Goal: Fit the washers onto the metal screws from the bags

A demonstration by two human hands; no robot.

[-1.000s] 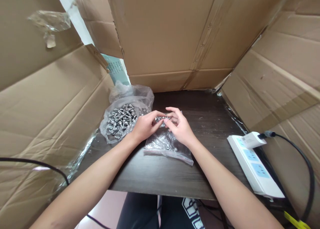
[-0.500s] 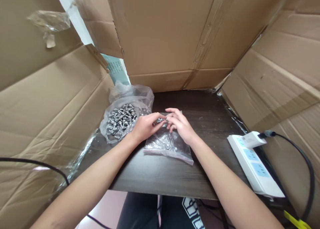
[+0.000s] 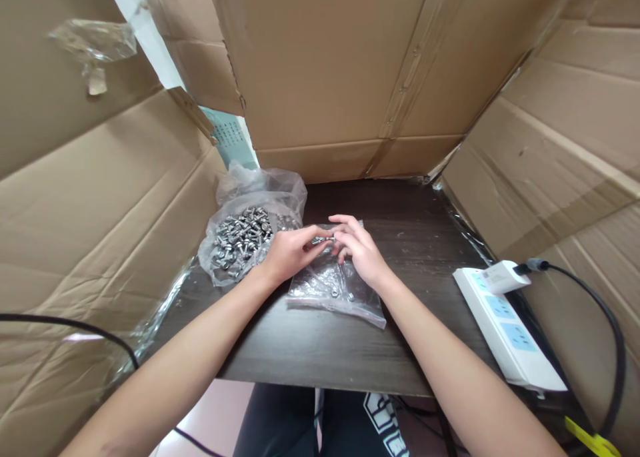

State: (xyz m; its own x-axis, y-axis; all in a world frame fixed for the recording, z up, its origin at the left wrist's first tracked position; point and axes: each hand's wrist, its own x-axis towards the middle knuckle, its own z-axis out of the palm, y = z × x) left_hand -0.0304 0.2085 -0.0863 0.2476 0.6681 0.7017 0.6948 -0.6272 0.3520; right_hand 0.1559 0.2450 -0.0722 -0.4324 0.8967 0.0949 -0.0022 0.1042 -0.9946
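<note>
Over a clear zip bag (image 3: 320,287), my left hand (image 3: 295,249) is closed in a pinch on a small metal bolt (image 3: 329,238). The fingertips of my right hand (image 3: 361,252) meet the bolt's other end, its thumb and index finger pressed together and the remaining fingers loosely curled. Whether a nut sits between the right fingertips is too small to tell. A few metal nuts (image 3: 335,293) show in or on the zip bag. Left of my left hand, an opened plastic bag (image 3: 213,260) holds a heap of silvery bolts (image 3: 245,237).
Cardboard walls (image 3: 330,64) enclose the dark wooden table (image 3: 320,357) at the back and both sides. A white power strip (image 3: 510,330) with a plugged-in adapter (image 3: 505,277) and black cable (image 3: 600,297) lies at the right. Another cable (image 3: 75,322) hangs at the left.
Both hands stay in the same place with the bolt between them; only the right fingers shift slightly. The whole view has moved a little.
</note>
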